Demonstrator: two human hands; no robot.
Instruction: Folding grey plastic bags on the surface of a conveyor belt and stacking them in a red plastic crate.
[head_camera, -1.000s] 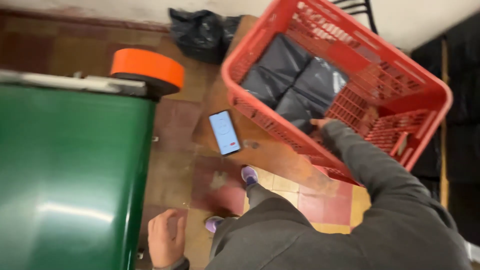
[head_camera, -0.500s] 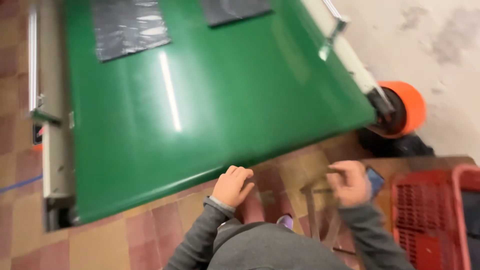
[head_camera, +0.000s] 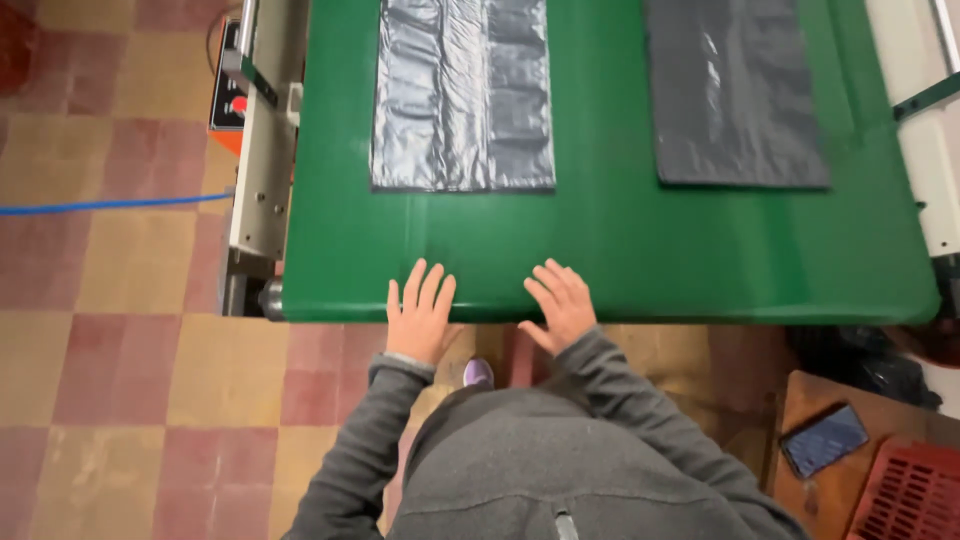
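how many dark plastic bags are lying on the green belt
2. One bag lies ahead of the left hand; the other bag lies further right on the green belt. Both run past the top edge, so more may lie beyond.

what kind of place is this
Most likely a small packing or sorting workshop. A wide green conveyor belt carries flat grey plastic bags, both hands, left hand and right hand, rest empty at its near edge, and a red plastic crate sits beside it on a worn tiled floor.
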